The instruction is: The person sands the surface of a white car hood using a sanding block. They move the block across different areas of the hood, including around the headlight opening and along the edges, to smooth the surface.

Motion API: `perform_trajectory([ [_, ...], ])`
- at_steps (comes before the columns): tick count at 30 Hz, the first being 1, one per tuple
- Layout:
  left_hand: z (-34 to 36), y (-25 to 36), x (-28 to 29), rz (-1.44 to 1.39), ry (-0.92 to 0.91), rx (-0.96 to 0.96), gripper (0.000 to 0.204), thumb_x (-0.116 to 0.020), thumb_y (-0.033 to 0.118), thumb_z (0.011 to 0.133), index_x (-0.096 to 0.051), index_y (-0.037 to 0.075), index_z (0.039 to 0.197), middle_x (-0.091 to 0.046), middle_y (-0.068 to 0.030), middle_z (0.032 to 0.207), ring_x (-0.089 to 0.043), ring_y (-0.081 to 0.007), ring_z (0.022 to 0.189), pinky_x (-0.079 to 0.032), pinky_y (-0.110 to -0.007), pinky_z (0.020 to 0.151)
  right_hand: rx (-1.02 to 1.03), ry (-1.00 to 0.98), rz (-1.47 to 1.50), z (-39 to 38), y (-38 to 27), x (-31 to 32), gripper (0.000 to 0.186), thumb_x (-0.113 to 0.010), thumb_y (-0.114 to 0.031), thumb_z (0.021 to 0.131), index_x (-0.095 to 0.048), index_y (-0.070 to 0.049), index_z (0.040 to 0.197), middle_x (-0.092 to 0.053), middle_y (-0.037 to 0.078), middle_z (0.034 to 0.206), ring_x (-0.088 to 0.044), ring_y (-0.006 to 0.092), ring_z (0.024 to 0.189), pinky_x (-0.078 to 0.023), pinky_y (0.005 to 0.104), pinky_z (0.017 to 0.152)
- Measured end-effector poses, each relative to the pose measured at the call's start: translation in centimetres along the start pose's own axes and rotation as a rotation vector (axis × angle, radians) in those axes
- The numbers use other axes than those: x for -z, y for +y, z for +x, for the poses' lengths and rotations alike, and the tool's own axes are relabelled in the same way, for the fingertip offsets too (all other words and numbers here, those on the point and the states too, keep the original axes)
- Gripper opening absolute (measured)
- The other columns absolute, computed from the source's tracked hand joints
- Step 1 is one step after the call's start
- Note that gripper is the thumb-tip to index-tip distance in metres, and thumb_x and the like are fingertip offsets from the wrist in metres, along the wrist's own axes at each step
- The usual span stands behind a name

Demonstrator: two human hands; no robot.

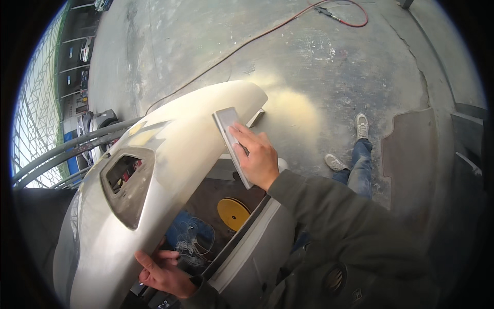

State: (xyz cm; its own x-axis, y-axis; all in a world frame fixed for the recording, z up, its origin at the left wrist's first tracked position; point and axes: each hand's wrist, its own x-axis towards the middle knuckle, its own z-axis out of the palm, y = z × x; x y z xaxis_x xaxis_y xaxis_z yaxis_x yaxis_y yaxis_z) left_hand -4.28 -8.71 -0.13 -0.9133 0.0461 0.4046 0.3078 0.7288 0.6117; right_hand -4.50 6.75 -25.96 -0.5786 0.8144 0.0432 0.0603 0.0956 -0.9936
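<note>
A long bumper-like car panel (177, 141) lies slantwise in front of the person, reaching from the lower left toward the middle of the view. Its surface is patchy: creamy off-white and dull toward the far rounded end, silvery grey and smoother toward the near end, with yellowish patches and darker, sharp-edged grey areas along the upper left side. A tapered recess (138, 198) with dusty grey walls surrounds a dark opening in it. The right hand (258, 158) holds a long, flat grey block (226, 126) against the panel's inner edge, fingers laid over its top. The left hand (163, 274) is at the near part of that edge, one finger extended on the panel and the others partly bent; I cannot tell whether it grips. Pale yellow dust (296, 110) coats the floor beyond the far end. On the dark jacket (355, 226), a round emblem (335, 278) and a small pale mark (356, 294) are too indistinct to read.
</note>
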Motion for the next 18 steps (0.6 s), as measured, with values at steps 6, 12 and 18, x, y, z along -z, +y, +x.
perform_trajectory([
  [6, -0.5, 0.9, -1.0, 0.004, 0.058, 0.001, 0.064, -0.053, 0.045, 0.111, -0.076, -0.01, 0.088, -0.067, -0.0092, 0.061, -0.041, -0.0063, 0.047, -0.029, -0.022, 0.049, 0.212, -0.123, 0.144, -5.3, -11.9, 2.0, 0.046, -0.071, -0.005, 0.085, -0.076, -0.013, 0.13, -0.068, 0.003, 0.144, -0.052, 0.0231, 0.081, -0.054, 0.0301, 0.076],
  [12, -0.4, 0.6, 0.4, 0.045, -0.028, 0.018, 0.063, -0.054, 0.046, 0.11, -0.076, -0.01, 0.092, -0.071, -0.0124, 0.065, -0.042, -0.0065, 0.046, -0.028, -0.022, 0.047, 0.124, -0.156, 0.051, -2.2, -7.1, 2.0, 0.046, -0.063, -0.001, 0.087, -0.074, -0.012, 0.13, -0.067, 0.007, 0.142, -0.056, 0.0264, 0.083, -0.052, 0.0369, 0.072],
  [18, -0.4, 1.4, -0.7, 0.038, -0.015, 0.02, 0.062, -0.055, 0.045, 0.11, -0.076, -0.01, 0.092, -0.073, -0.0131, 0.07, -0.041, -0.006, 0.045, -0.027, -0.022, 0.047, 0.329, -0.137, 0.14, -3.6, -11.2, 2.2, 0.04, -0.07, -0.005, 0.087, -0.077, -0.012, 0.126, -0.068, 0.005, 0.143, -0.054, 0.0268, 0.084, -0.051, 0.0316, 0.072],
])
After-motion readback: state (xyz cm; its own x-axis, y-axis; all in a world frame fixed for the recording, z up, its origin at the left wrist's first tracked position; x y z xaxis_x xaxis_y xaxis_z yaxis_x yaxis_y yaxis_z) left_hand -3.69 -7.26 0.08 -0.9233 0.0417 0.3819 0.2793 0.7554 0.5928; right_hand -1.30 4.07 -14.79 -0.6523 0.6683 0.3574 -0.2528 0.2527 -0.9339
